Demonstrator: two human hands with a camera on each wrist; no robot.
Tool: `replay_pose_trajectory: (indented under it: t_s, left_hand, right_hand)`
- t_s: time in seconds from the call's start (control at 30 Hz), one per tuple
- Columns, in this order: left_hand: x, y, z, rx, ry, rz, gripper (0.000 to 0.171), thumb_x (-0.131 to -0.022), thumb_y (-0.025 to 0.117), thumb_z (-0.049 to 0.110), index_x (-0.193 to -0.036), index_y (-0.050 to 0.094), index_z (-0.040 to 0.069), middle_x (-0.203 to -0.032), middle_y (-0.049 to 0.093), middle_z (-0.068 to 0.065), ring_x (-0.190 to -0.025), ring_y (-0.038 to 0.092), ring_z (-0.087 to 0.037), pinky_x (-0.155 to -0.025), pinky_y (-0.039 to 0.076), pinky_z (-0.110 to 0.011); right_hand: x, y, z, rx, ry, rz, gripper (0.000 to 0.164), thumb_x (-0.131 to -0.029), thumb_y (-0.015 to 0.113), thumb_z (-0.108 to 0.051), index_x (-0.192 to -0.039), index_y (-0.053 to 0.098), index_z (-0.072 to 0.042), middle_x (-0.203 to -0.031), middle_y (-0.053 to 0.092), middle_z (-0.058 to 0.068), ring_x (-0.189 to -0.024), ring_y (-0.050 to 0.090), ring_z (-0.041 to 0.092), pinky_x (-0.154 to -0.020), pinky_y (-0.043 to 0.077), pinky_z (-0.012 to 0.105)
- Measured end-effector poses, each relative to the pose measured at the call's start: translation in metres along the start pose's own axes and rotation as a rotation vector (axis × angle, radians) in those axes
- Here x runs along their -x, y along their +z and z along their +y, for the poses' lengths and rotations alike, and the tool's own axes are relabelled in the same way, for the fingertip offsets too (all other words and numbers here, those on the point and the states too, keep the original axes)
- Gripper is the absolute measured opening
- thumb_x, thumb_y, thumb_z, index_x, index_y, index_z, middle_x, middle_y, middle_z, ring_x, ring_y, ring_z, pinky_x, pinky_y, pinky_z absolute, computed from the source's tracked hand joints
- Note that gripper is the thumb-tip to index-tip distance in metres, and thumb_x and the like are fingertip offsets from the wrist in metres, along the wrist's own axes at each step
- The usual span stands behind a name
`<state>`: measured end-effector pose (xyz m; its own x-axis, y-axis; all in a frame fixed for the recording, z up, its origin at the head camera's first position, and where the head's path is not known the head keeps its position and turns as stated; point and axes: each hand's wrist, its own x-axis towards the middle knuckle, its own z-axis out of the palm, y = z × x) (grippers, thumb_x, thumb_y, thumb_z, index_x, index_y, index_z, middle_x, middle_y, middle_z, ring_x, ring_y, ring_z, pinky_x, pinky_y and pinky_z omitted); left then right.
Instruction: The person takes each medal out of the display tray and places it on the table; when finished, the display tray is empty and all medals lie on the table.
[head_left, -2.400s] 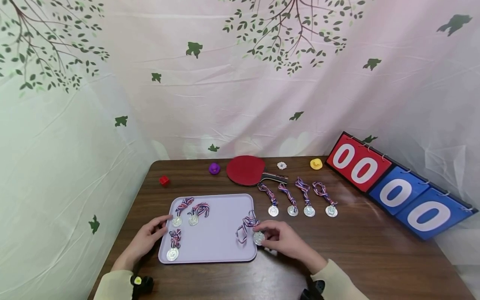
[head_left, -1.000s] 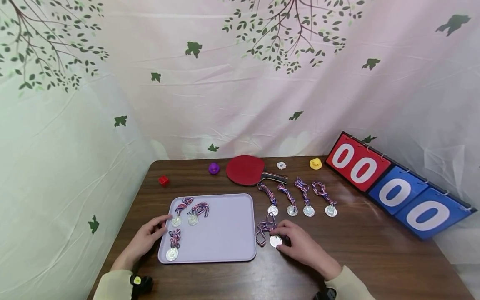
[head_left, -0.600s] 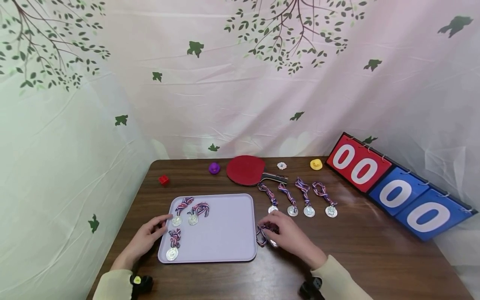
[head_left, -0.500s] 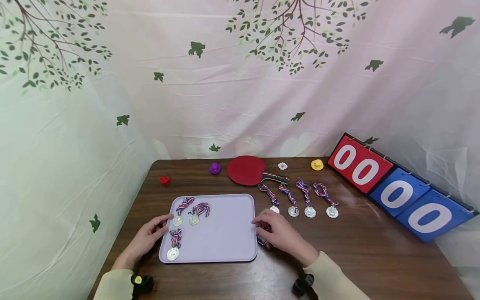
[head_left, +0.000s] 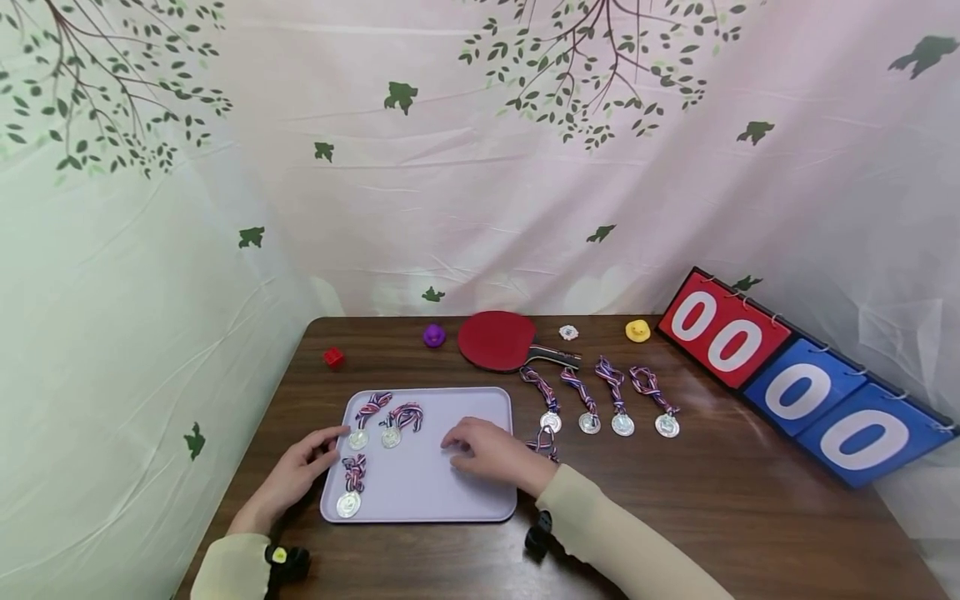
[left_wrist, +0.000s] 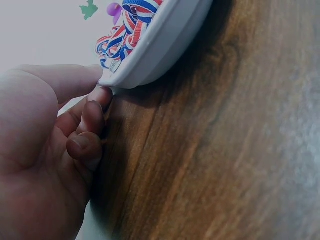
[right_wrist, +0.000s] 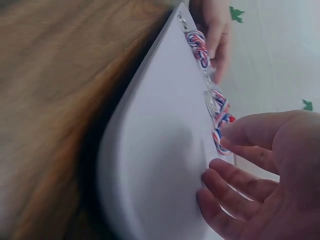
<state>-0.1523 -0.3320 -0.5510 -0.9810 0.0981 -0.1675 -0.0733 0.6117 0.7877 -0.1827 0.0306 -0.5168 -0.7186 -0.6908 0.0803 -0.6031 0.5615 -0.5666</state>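
My left hand (head_left: 292, 473) pinches the left rim of a pale lilac tray (head_left: 427, 496); the left wrist view has the thumb on the rim (left_wrist: 117, 80) and fingers below it. Three silver medals with red, white and blue ribbons lie at the tray's left side: an upper-left medal (head_left: 358, 439), one beside it (head_left: 391, 437) and a lower-left medal (head_left: 348, 504). Over the tray's right half is my right hand (head_left: 491, 450), fingers loosely bent and holding nothing. Just right of the tray, a medal's ribbon (head_left: 545, 443) shows, its disc hidden behind my right forearm.
Several medals stand in a row right of the tray, among them the rightmost medal (head_left: 666, 425). Behind are a red table tennis bat (head_left: 497, 340), purple toy (head_left: 433, 335), red cube (head_left: 333, 357), white piece (head_left: 568, 332), yellow duck (head_left: 637, 331) and scoreboard (head_left: 795, 379).
The right hand drew a medal off the tray's right edge onto the table, let it go, then moved left over the tray. The left hand stayed on the rim.
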Motion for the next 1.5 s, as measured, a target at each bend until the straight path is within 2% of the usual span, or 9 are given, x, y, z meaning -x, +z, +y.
replay_pose_trajectory:
  t_s: [0.2,0.33,0.43,0.57,0.77,0.87,1.03,1.3,1.5]
  left_hand:
    - [0.0,-0.001,0.001,0.0,-0.003,-0.002,0.037,-0.095,0.059,0.02,-0.131,0.056,0.028,-0.109,0.05,-0.007,-0.095,0.045,-0.025,-0.076,0.039,-0.032]
    - [0.0,-0.001,0.002,0.007,-0.004,-0.002,0.037,-0.095,0.059,0.02,-0.131,0.056,0.029,-0.109,0.049,-0.007,-0.095,0.045,-0.025,-0.076,0.039,-0.032]
    - [-0.001,0.0,0.001,0.005,-0.016,-0.003,0.037,-0.095,0.06,0.022,-0.131,0.056,0.03,-0.109,0.049,-0.007,-0.095,0.045,-0.025,-0.076,0.039,-0.033]
    - [-0.002,0.001,0.0,0.003,-0.043,-0.005,0.037,-0.095,0.059,0.024,-0.131,0.056,0.031,-0.112,0.049,-0.007,-0.096,0.045,-0.024,-0.078,0.039,-0.034]
    - [-0.002,0.001,0.0,0.008,-0.04,0.0,0.037,-0.095,0.06,0.023,-0.131,0.056,0.031,-0.112,0.05,-0.007,-0.097,0.045,-0.024,-0.078,0.039,-0.034]
    - [-0.002,0.0,0.0,0.005,-0.033,0.004,0.037,-0.095,0.06,0.023,-0.131,0.056,0.031,-0.112,0.05,-0.007,-0.097,0.045,-0.024,-0.079,0.039,-0.033]
    - [-0.001,0.001,-0.001,-0.002,-0.037,0.002,0.037,-0.095,0.059,0.024,-0.132,0.055,0.031,-0.113,0.05,-0.007,-0.098,0.045,-0.024,-0.079,0.039,-0.034]
    - [-0.003,0.002,-0.002,0.006,-0.064,-0.008,0.037,-0.096,0.058,0.025,-0.131,0.055,0.035,-0.114,0.05,-0.006,-0.099,0.044,-0.024,-0.08,0.039,-0.035]
    - [-0.003,0.001,-0.002,0.008,-0.064,-0.001,0.037,-0.095,0.059,0.024,-0.131,0.055,0.034,-0.113,0.05,-0.006,-0.098,0.045,-0.025,-0.079,0.039,-0.034]
  right_hand:
    - [-0.028,0.011,-0.017,0.098,-0.025,-0.063,0.034,-0.085,0.069,-0.022,-0.119,0.065,-0.017,-0.11,0.06,-0.001,-0.091,0.054,0.007,-0.083,0.044,0.023]
    - [-0.044,0.022,-0.027,0.15,-0.072,-0.087,0.042,-0.086,0.069,-0.025,-0.126,0.061,-0.017,-0.123,0.056,0.0,-0.109,0.053,0.01,-0.096,0.041,0.027]
    - [-0.052,0.031,-0.032,0.216,-0.112,-0.111,0.047,-0.087,0.068,-0.027,-0.132,0.056,-0.017,-0.136,0.051,0.001,-0.125,0.047,0.014,-0.104,0.034,0.03]
    - [-0.056,0.038,-0.036,0.297,-0.147,-0.146,0.05,-0.088,0.066,-0.031,-0.135,0.054,-0.018,-0.142,0.047,-0.001,-0.13,0.041,0.016,-0.105,0.031,0.03]
    - [-0.054,0.037,-0.036,0.331,-0.156,-0.098,0.041,-0.088,0.065,-0.028,-0.128,0.06,-0.016,-0.128,0.057,-0.001,-0.121,0.049,0.015,-0.103,0.033,0.029]
    - [-0.053,0.036,-0.035,0.325,-0.126,-0.05,0.035,-0.088,0.066,-0.026,-0.122,0.064,-0.017,-0.114,0.059,-0.001,-0.107,0.053,0.013,-0.095,0.04,0.027]
    - [-0.053,0.036,-0.034,0.335,-0.102,0.005,0.03,-0.087,0.068,-0.026,-0.117,0.068,-0.021,-0.101,0.054,-0.001,-0.091,0.05,0.011,-0.08,0.044,0.026]
    - [-0.055,0.044,-0.032,0.424,-0.103,0.061,0.022,-0.09,0.066,-0.027,-0.112,0.066,-0.026,-0.106,0.054,0.003,-0.097,0.053,0.017,-0.078,0.048,0.03]
    - [-0.057,0.043,-0.033,0.359,-0.05,0.044,0.019,-0.087,0.07,-0.023,-0.106,0.066,-0.026,-0.099,0.053,0.001,-0.092,0.051,0.016,-0.075,0.046,0.029]
